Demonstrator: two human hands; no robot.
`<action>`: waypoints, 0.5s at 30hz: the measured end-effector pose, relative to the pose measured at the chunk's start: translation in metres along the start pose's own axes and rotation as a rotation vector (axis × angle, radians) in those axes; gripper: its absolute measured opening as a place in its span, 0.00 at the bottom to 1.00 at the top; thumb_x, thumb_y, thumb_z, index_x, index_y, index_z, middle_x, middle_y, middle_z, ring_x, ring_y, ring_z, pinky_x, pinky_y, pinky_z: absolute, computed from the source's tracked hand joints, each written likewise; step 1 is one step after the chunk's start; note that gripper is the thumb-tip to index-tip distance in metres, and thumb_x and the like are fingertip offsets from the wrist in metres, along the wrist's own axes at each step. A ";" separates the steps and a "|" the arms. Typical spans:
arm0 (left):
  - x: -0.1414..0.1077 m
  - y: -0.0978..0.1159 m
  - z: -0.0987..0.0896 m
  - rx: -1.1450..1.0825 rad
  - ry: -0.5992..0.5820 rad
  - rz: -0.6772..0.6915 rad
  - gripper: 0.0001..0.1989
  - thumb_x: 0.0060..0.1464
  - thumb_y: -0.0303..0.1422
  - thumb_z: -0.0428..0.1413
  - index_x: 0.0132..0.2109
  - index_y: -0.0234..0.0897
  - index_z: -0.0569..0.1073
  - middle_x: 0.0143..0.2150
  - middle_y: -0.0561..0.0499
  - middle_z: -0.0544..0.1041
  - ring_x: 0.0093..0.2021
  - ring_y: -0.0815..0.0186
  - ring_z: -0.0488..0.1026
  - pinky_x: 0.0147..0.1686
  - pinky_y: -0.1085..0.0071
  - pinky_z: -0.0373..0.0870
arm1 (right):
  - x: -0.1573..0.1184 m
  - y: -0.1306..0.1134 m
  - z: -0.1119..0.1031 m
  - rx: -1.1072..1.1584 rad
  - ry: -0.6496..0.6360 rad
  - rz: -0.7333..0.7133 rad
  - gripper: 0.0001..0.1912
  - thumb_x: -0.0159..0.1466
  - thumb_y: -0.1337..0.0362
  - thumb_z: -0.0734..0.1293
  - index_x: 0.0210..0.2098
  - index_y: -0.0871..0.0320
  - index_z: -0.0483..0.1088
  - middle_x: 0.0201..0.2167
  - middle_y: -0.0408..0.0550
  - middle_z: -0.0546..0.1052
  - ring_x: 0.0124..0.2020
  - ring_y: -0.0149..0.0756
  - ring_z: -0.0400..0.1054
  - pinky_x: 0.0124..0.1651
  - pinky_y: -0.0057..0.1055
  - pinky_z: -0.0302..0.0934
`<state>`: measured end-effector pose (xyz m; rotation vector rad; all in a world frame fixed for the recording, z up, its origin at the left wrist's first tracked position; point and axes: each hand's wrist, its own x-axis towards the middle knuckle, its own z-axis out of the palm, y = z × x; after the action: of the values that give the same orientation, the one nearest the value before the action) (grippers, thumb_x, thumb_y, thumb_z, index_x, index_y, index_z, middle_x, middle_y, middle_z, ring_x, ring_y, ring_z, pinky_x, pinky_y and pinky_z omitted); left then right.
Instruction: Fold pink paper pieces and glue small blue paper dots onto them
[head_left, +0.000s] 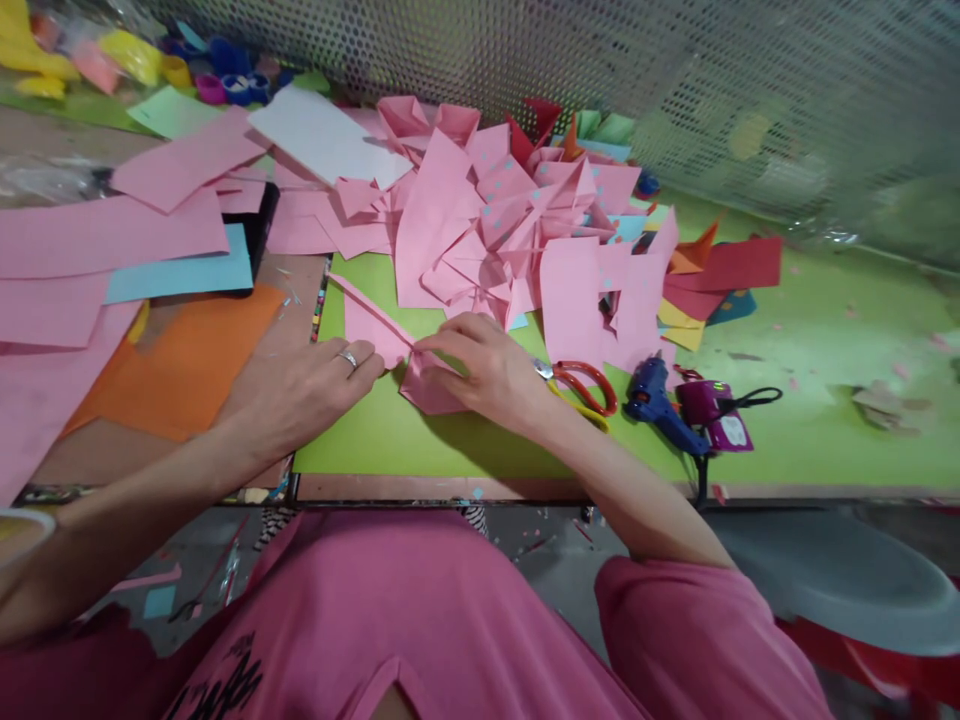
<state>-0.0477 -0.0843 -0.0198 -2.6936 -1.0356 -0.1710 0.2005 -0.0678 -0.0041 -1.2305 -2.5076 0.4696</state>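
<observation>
A folded sheet of pink paper [367,328] lies on the green tabletop in front of me, with a raised crease running slantwise across it. My left hand [319,385], with a ring on one finger, has its fingers closed at the paper's lower left edge. My right hand [491,372] pinches the paper at the end of the crease, thumb and forefinger together. Part of the sheet is hidden under my right hand. Just right of my right wrist lie scissors [589,388] with orange and yellow handles.
A heap of folded pink paper [439,215] stands beyond my hands. Pink sheets [112,235], a blue sheet [180,268] and an orange sheet [184,365] lie at left. On the right are a blue glue gun [656,395], a purple box-shaped thing [709,410] and paper scraps [892,408].
</observation>
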 end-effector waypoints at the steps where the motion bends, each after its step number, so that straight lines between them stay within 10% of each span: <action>1: 0.000 0.000 0.000 -0.010 0.004 -0.013 0.12 0.68 0.24 0.46 0.42 0.36 0.74 0.34 0.48 0.75 0.31 0.60 0.71 0.28 0.61 0.55 | 0.005 -0.002 0.005 -0.028 -0.015 -0.040 0.11 0.71 0.63 0.63 0.49 0.56 0.76 0.46 0.52 0.75 0.47 0.40 0.66 0.49 0.36 0.62; 15: -0.023 -0.012 0.024 -0.220 0.113 0.035 0.12 0.67 0.25 0.50 0.53 0.31 0.73 0.49 0.42 0.80 0.44 0.57 0.77 0.42 0.61 0.70 | 0.024 -0.006 0.031 -0.125 -0.027 -0.260 0.07 0.69 0.66 0.67 0.44 0.58 0.77 0.40 0.49 0.79 0.42 0.39 0.66 0.46 0.35 0.56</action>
<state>-0.0727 -0.0837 -0.0449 -2.8550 -0.9874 -0.4502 0.1703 -0.0568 -0.0263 -0.9238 -2.7043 0.2713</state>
